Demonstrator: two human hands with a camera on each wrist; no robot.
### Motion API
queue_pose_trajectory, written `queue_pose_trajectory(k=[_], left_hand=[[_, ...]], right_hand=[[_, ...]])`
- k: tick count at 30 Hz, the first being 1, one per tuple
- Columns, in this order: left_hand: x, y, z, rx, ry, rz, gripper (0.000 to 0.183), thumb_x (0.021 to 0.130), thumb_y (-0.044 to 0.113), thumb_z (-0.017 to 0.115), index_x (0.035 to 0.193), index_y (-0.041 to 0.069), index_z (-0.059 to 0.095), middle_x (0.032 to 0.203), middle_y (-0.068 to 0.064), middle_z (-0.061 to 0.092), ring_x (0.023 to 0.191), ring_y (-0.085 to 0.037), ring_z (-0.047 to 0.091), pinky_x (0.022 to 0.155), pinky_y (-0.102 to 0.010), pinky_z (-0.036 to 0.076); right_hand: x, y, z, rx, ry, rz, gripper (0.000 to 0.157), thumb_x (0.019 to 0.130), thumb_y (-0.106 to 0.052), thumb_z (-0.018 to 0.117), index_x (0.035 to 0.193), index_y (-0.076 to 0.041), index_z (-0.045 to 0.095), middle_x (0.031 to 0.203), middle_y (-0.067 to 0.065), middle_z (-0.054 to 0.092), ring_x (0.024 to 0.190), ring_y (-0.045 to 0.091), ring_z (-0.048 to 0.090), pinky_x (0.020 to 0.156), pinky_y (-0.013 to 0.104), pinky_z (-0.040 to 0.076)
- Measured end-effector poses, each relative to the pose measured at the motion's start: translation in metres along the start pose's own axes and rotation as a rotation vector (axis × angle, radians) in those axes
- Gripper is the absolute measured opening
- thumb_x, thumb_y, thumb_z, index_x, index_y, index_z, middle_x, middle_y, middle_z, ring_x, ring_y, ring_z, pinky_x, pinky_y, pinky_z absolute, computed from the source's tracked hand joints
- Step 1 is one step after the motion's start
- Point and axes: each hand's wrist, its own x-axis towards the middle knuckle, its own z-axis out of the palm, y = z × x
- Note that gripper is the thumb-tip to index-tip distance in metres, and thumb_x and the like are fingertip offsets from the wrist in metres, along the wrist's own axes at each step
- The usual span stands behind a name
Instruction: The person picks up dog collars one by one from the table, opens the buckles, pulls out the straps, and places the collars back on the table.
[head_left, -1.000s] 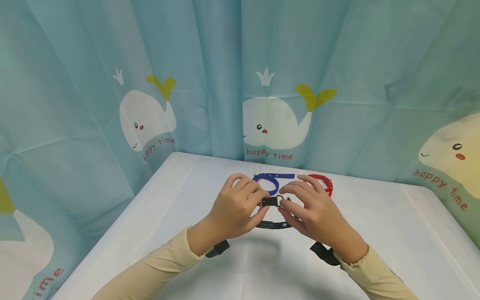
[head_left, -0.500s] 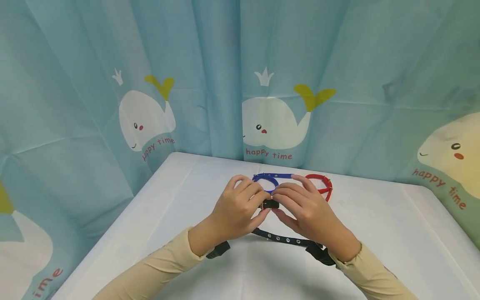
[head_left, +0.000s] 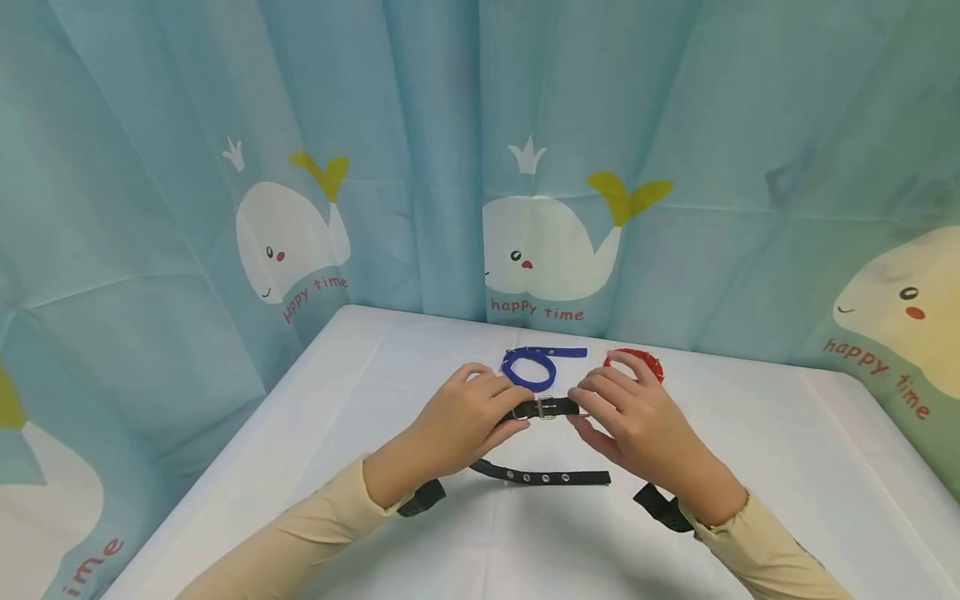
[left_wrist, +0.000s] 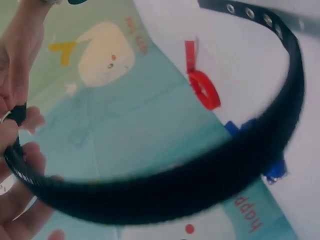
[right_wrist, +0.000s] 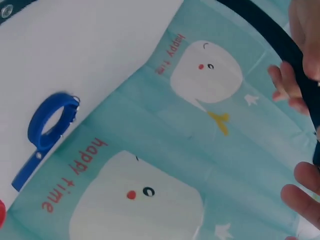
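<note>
Between the two hands a black collar [head_left: 561, 406] is stretched, its metal buckle [head_left: 545, 407] facing up. My left hand [head_left: 467, 417] pinches it left of the buckle, thumb below and fingers above. At the buckle end, my right hand [head_left: 633, 417] pinches the strap between thumb and fingers, beside a metal ring. The rest of the collar curves round toward me, and its loose tail with metal eyelets [head_left: 555, 477] points right. In the left wrist view the strap [left_wrist: 165, 197] looms large and blurred across the foreground.
Behind the hands, a blue collar [head_left: 528, 371] lies looped on the white table [head_left: 390, 367]. A red collar [head_left: 651, 364] lies to its right, partly covered by the right hand's fingers. A light blue whale-print curtain [head_left: 420, 167] hangs at the table's far edge.
The right hand moved left over the buckle, then back right, uncovering it. The left hand shifted slightly left. The collar's eyelet tail swung into view below the hands and now hangs farther left.
</note>
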Motion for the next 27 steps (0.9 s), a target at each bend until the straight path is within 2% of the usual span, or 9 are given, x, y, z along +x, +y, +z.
queue_pose_trajectory(k=[5,10,14,17,19,21,22,25,27], left_hand=[[0.002,0.001,0.004,0.014,0.063,0.046,0.021,0.085,0.03,0.068,0.102,0.017,0.067,0.08,0.006,0.064,0.079,-0.009,0.062,0.086,-0.031,0.049],[-0.001,-0.006,0.011,0.068,-0.012,0.156,0.03,0.086,0.034,0.066,0.109,0.016,0.063,0.082,0.006,0.066,0.074,-0.006,0.061,0.09,-0.034,0.048],[-0.009,-0.02,0.017,0.09,-0.052,0.281,0.038,0.086,0.037,0.066,0.119,0.019,0.058,0.079,0.007,0.064,0.069,-0.004,0.059,0.091,-0.034,0.048],[-0.016,-0.036,0.021,0.101,-0.02,0.37,0.042,0.083,0.034,0.07,0.122,0.025,0.058,0.074,0.007,0.06,0.064,-0.005,0.055,0.086,-0.03,0.049],[-0.021,-0.047,0.023,0.108,0.001,0.42,0.045,0.081,0.032,0.072,0.123,0.027,0.057,0.07,0.007,0.057,0.061,-0.006,0.051,0.082,-0.028,0.05],[-0.026,-0.06,0.024,0.127,-0.005,0.465,0.05,0.08,0.03,0.074,0.126,0.028,0.056,0.068,0.006,0.054,0.059,-0.007,0.049,0.079,-0.027,0.049],[-0.029,-0.067,0.024,0.141,-0.018,0.483,0.052,0.08,0.03,0.074,0.128,0.027,0.055,0.068,0.006,0.052,0.059,-0.007,0.048,0.078,-0.027,0.049],[-0.038,-0.087,0.023,0.189,-0.091,0.508,0.058,0.078,0.021,0.076,0.131,0.026,0.052,0.068,0.004,0.051,0.06,-0.008,0.048,0.077,-0.028,0.049],[-0.045,-0.1,0.023,0.221,-0.153,0.501,0.062,0.077,0.013,0.076,0.132,0.025,0.052,0.071,0.002,0.052,0.062,-0.009,0.05,0.077,-0.028,0.048]], right_hand=[[-0.003,-0.001,0.005,0.012,-0.019,-0.069,0.034,0.1,-0.023,0.039,0.088,-0.006,0.066,0.078,0.005,0.066,0.074,0.019,0.063,0.084,0.05,0.05],[-0.01,0.001,0.005,-0.02,-0.135,-0.143,0.035,0.101,-0.018,0.033,0.098,-0.01,0.067,0.082,0.005,0.068,0.079,0.018,0.063,0.086,0.048,0.051],[-0.02,0.008,0.002,-0.067,-0.208,-0.197,0.028,0.101,-0.012,0.038,0.099,-0.011,0.065,0.083,0.004,0.065,0.079,0.018,0.061,0.086,0.046,0.05],[-0.03,0.016,0.0,-0.099,-0.237,-0.229,0.034,0.102,-0.009,0.03,0.097,-0.01,0.063,0.081,0.004,0.061,0.076,0.018,0.058,0.083,0.044,0.05],[-0.037,0.021,-0.001,-0.111,-0.278,-0.245,0.03,0.102,-0.009,0.032,0.097,-0.01,0.062,0.08,0.004,0.059,0.075,0.018,0.056,0.082,0.043,0.049],[-0.045,0.026,-0.003,-0.125,-0.33,-0.254,0.009,0.094,-0.008,0.054,0.097,-0.01,0.062,0.08,0.004,0.058,0.075,0.017,0.054,0.08,0.042,0.049],[-0.049,0.028,-0.004,-0.134,-0.359,-0.255,0.012,0.086,-0.008,0.066,0.097,-0.01,0.062,0.08,0.004,0.058,0.076,0.018,0.053,0.079,0.042,0.049],[-0.063,0.036,-0.006,-0.158,-0.429,-0.242,0.052,0.054,-0.01,0.089,0.097,-0.01,0.06,0.08,0.005,0.056,0.076,0.018,0.05,0.075,0.041,0.049],[-0.074,0.042,-0.007,-0.171,-0.457,-0.228,0.054,0.051,-0.011,0.09,0.095,-0.01,0.059,0.079,0.005,0.055,0.076,0.018,0.05,0.075,0.041,0.05]])
